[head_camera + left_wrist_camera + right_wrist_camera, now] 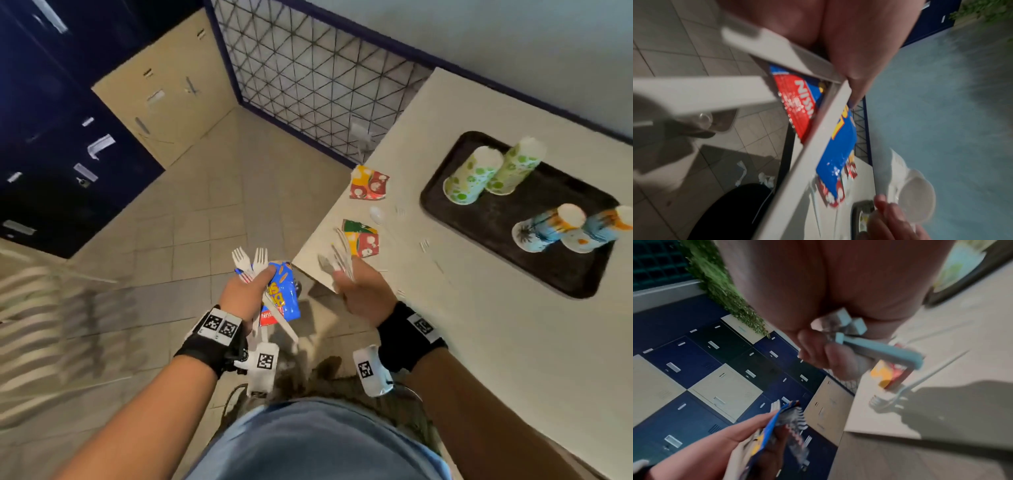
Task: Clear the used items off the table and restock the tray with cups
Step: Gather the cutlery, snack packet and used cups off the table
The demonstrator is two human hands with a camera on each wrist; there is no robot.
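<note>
In the head view my left hand (254, 286) grips a blue snack wrapper (285, 294) together with white plastic forks (247, 260), out over the floor beside the table corner. My right hand (354, 289) grips a bundle of white plastic cutlery (339, 260) above the table (479, 342) edge. A dark tray (496, 222) holds two upside-down green-dotted cups (474, 178) and two blue palm-print cups (546, 228). The left wrist view shows the wrapper (840, 146) behind white cutlery handles (818, 146). Handle ends (851, 324) stick out of my right fist.
Two red, yellow and green paper pieces (368, 184) (361, 238) and a clear plastic spoon (376, 214) lie on the table near its left edge. Lockers (164, 99) stand across the tiled floor. A black round bin (731, 211) sits below the table, crumpled tissue (765, 179) beside it.
</note>
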